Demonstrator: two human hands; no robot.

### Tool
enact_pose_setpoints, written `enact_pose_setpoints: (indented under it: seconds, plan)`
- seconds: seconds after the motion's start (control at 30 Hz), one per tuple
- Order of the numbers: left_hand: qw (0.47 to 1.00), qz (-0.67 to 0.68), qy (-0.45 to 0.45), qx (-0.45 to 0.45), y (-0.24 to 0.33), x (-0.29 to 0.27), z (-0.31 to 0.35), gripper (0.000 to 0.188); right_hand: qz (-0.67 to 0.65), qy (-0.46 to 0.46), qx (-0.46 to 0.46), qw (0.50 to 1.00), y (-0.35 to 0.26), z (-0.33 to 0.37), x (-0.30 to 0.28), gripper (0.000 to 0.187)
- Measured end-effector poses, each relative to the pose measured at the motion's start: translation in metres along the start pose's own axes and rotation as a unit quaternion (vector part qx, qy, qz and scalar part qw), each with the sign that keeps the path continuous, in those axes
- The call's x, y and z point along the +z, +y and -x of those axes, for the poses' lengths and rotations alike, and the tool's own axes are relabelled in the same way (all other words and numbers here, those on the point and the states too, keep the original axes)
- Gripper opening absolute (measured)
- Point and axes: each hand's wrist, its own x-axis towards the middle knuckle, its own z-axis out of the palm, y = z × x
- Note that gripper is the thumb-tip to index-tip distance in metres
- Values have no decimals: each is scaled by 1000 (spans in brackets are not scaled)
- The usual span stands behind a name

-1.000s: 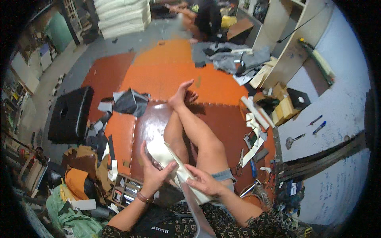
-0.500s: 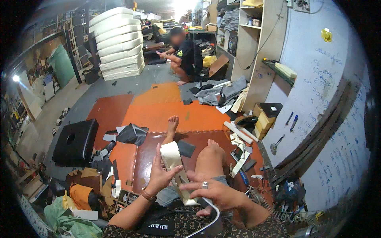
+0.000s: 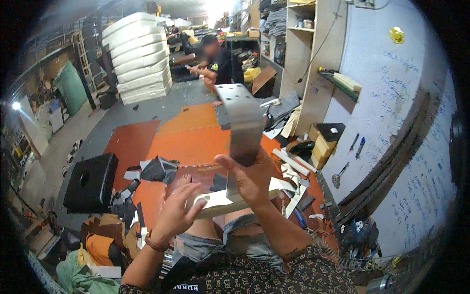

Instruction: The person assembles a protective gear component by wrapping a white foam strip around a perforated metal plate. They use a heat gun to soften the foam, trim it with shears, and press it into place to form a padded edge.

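A bent metal bracket (image 3: 246,125) stands upright in front of me, its flat top pierced with several holes. My right hand (image 3: 252,181) is closed around its lower part, thumb pointing up. Below that hand, a long cream padded piece (image 3: 220,208) lies crosswise above my lap, and the bracket's lower end meets its upper face. Whether the two are fastened is hidden by the hand. At the padded piece's left end is my left hand (image 3: 176,210), fingers apart and thumb next to the cream edge; whether it touches cannot be told.
Black and grey scraps (image 3: 159,169) lie on the orange and brown mat (image 3: 191,142). A black cushion (image 3: 91,182) rests at left. Beyond are stacked cream foam blocks (image 3: 139,59) and a crouching person (image 3: 220,66). Offcuts and a wooden box (image 3: 323,149) line the right wall.
The padded piece has turned from lengthwise to crosswise. The bracket now rises upright ahead of me instead of pointing toward me. My right hand has moved up onto it; my left hand has loosened and shifted left.
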Motion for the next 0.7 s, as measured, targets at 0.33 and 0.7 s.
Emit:
enact_pose_setpoints:
  seconds: [0.33, 0.7]
  plan:
    - [947, -134, -244, -160, -42, 49, 15, 87, 228, -229, -131, 937, 121, 95, -61, 54]
    - [976, -198, -91, 13, -44, 76, 56, 71, 269, -442, -295, 803, 102, 88, -109, 39]
